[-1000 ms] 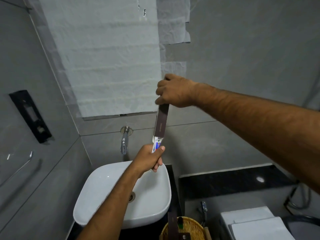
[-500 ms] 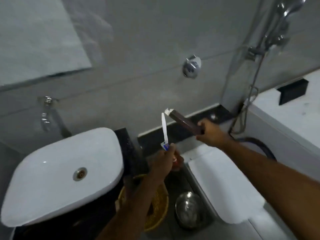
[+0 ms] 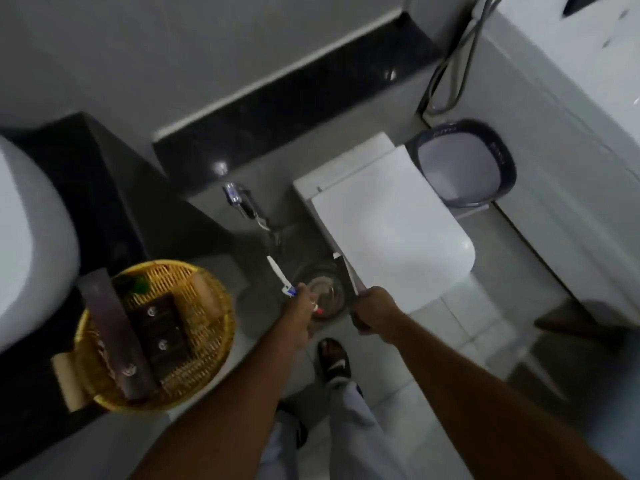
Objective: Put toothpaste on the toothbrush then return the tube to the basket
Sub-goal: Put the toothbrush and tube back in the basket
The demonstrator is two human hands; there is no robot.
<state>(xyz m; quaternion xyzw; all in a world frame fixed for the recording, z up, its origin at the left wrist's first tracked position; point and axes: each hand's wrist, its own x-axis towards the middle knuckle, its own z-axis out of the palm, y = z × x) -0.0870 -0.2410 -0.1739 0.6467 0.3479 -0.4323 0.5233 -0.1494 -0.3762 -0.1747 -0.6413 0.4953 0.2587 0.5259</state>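
My left hand (image 3: 300, 315) grips a white toothbrush (image 3: 278, 276) by its blue-marked handle, its head pointing up and away. My right hand (image 3: 375, 315) holds a dark brown toothpaste tube (image 3: 348, 275) with a white end, angled toward the brush but apart from it. Both hands hang over the floor between the counter and the toilet. The yellow woven basket (image 3: 218, 327) sits at the counter's edge to the left of my left hand, with dark tubes and boxes inside.
A white basin (image 3: 31, 251) sits on the black counter (image 3: 90, 188) at far left. A white toilet (image 3: 391, 226) with shut lid stands right of my hands, a dark bin (image 3: 464, 164) behind it. A steel bowl (image 3: 323, 292) lies on the floor.
The view has swung down from the wall to the floor. Both hands dropped low, and the tube came off the brush head and now sits to its right.
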